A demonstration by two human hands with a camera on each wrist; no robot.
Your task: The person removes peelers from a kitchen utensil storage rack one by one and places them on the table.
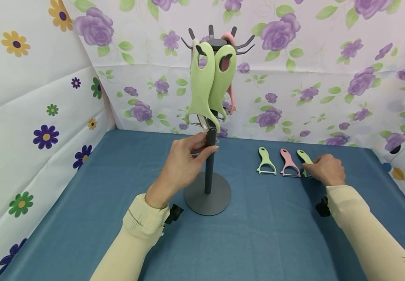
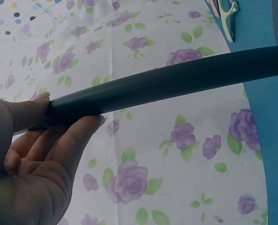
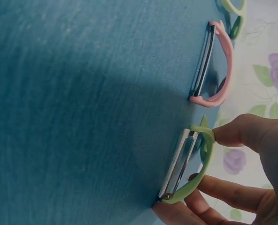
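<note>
Left hand [image 1: 184, 162] was grasping the dark pole [image 1: 210, 164] of the grey rack [image 1: 207, 197], thumb and fingers curled round it just below the hanging green peelers [image 1: 202, 86]. Right hand [image 1: 325, 168] pinched the rightmost green peeler [image 1: 305, 157] lying on the blue cloth [image 1: 118, 187], fingertips [image 3: 228, 136] at its blade head. Just beside it lay a pink peeler [image 1: 288, 162] and another green peeler [image 1: 266, 160]. A pink peeler [image 1: 229, 91] hung behind on the rack. No brand, label or writing was legible on any item.
</note>
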